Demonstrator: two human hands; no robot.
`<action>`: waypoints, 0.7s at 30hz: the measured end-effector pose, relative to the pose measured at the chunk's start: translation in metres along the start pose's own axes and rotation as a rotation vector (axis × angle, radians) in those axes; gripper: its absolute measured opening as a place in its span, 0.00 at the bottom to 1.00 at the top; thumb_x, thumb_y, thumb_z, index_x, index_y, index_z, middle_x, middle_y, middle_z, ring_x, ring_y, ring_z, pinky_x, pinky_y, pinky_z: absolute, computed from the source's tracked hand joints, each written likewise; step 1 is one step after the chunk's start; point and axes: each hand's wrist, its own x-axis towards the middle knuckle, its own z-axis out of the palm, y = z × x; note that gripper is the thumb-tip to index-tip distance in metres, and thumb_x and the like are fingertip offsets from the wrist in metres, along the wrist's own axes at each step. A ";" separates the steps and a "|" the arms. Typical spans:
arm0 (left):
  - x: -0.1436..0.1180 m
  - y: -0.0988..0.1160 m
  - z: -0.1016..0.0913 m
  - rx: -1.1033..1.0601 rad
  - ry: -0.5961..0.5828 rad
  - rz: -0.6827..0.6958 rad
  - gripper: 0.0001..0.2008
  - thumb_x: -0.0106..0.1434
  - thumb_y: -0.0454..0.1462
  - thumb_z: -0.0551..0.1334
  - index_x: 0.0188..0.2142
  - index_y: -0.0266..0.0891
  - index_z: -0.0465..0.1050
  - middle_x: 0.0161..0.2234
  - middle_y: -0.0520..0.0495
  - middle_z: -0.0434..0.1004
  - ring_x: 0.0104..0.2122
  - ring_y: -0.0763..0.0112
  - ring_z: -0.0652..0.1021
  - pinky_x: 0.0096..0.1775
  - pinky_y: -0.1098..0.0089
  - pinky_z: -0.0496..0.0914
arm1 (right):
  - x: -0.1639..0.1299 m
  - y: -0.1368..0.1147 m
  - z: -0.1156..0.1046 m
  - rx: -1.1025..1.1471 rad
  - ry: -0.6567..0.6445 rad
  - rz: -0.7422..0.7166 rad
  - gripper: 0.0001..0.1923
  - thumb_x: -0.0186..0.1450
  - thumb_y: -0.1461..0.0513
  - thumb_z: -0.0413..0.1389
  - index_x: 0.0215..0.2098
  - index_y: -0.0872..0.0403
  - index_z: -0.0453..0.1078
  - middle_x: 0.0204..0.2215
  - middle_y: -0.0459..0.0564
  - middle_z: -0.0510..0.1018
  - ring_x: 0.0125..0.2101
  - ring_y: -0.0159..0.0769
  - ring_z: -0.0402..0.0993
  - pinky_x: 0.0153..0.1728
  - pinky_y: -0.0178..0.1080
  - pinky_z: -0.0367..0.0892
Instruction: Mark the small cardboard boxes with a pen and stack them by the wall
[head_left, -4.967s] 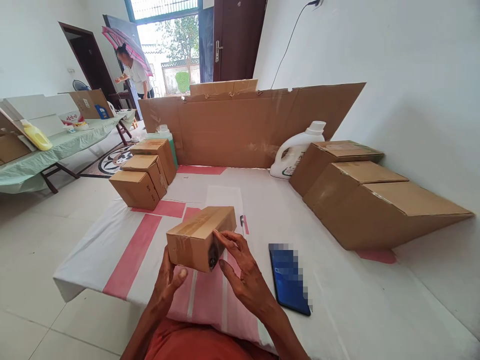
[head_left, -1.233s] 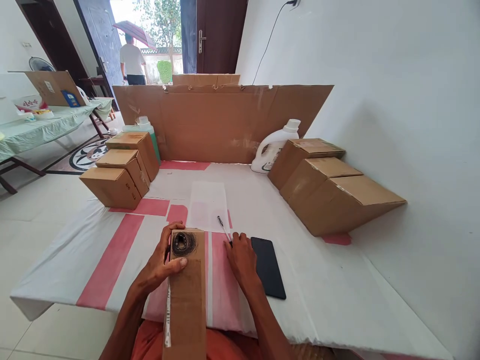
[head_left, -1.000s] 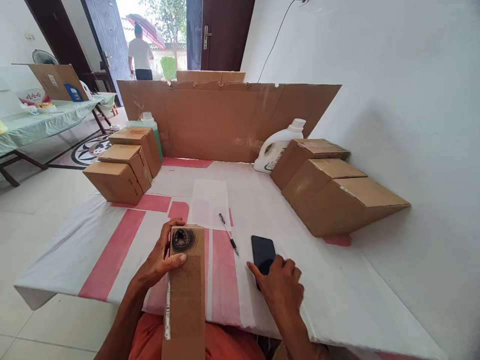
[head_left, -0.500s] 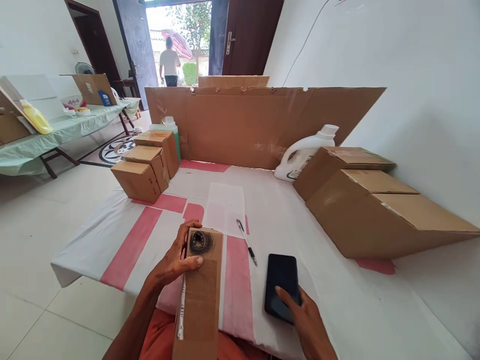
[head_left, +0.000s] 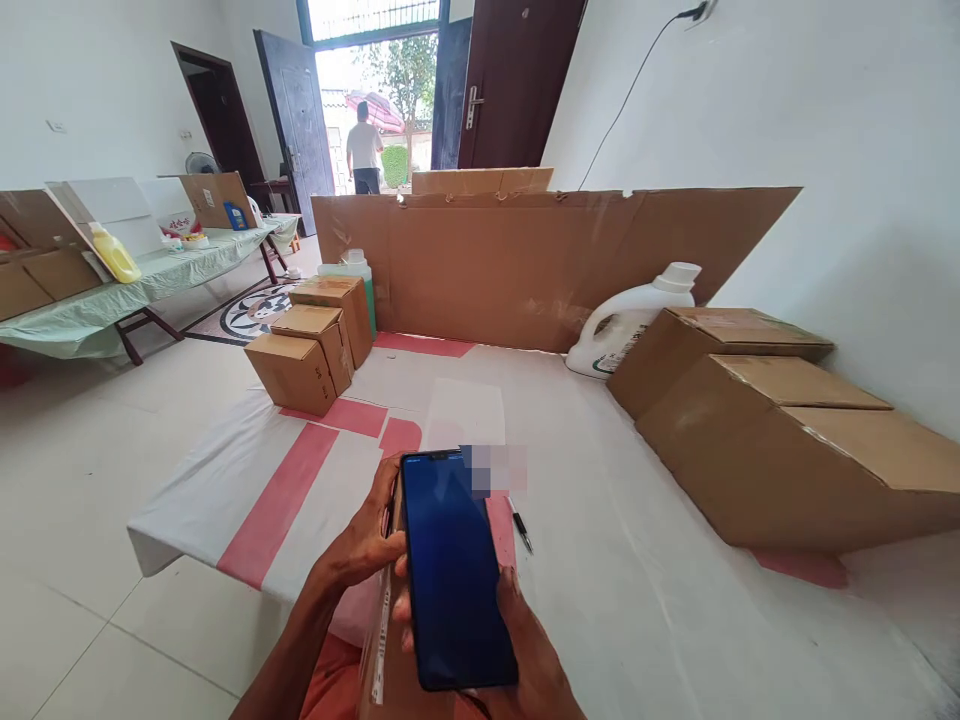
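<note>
A black smartphone (head_left: 454, 575) with a dark blue lit screen is gripped by my right hand (head_left: 517, 630), its thumb along the right edge and fingertips showing at the left edge. The phone is raised above a long cardboard box (head_left: 386, 650) and covers most of it, including the box's scribbled round hole. My left hand (head_left: 367, 545) holds the far end of that box, thumb on top, close beside the phone's left edge. A pen (head_left: 520, 528) lies on the tablecloth just right of the phone, its upper part hidden.
Several cardboard boxes stand at the left (head_left: 292, 370) and right (head_left: 780, 450) of the cloth-covered table (head_left: 585, 480). Behind are a white jug (head_left: 634, 320), a greenish container (head_left: 367, 290) and an upright cardboard panel (head_left: 480, 265). A person (head_left: 364, 150) stands outside the open doorway.
My right hand has picked the phone up off the table and carried it left over the box. Its screen has lit up. My left hand stays on the box; the view has shifted slightly.
</note>
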 end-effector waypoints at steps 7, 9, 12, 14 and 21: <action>-0.005 0.000 -0.007 -0.066 0.014 -0.019 0.37 0.63 0.54 0.67 0.67 0.45 0.61 0.59 0.41 0.70 0.62 0.47 0.68 0.65 0.51 0.60 | 0.017 0.005 0.013 0.162 0.010 0.091 0.43 0.62 0.31 0.57 0.48 0.61 0.82 0.41 0.64 0.86 0.37 0.46 0.84 0.42 0.44 0.77; -0.004 -0.001 -0.008 -0.089 0.016 -0.024 0.40 0.62 0.55 0.68 0.68 0.45 0.59 0.61 0.41 0.67 0.63 0.46 0.66 0.65 0.51 0.60 | 0.017 0.005 0.010 0.150 0.028 0.099 0.43 0.63 0.31 0.56 0.49 0.61 0.82 0.42 0.63 0.86 0.38 0.46 0.85 0.42 0.43 0.77; -0.004 -0.006 -0.009 -0.138 0.006 -0.017 0.43 0.59 0.57 0.68 0.67 0.45 0.58 0.62 0.40 0.66 0.61 0.46 0.68 0.63 0.51 0.61 | 0.018 0.002 0.005 0.106 0.026 0.079 0.43 0.62 0.31 0.56 0.49 0.60 0.82 0.39 0.62 0.87 0.35 0.44 0.85 0.40 0.42 0.78; -0.007 -0.010 -0.012 -0.166 0.006 -0.023 0.43 0.57 0.57 0.69 0.66 0.45 0.58 0.59 0.41 0.67 0.58 0.46 0.70 0.61 0.51 0.63 | 0.017 -0.006 -0.003 0.043 0.066 0.038 0.44 0.61 0.30 0.56 0.47 0.60 0.83 0.37 0.62 0.87 0.33 0.45 0.85 0.39 0.43 0.78; -0.019 -0.014 -0.023 -0.184 0.096 -0.108 0.41 0.58 0.55 0.68 0.65 0.47 0.57 0.57 0.43 0.69 0.56 0.47 0.72 0.56 0.54 0.65 | 0.015 -0.064 -0.101 -0.586 0.689 -0.321 0.34 0.56 0.33 0.64 0.40 0.53 0.82 0.37 0.53 0.86 0.41 0.49 0.82 0.44 0.45 0.76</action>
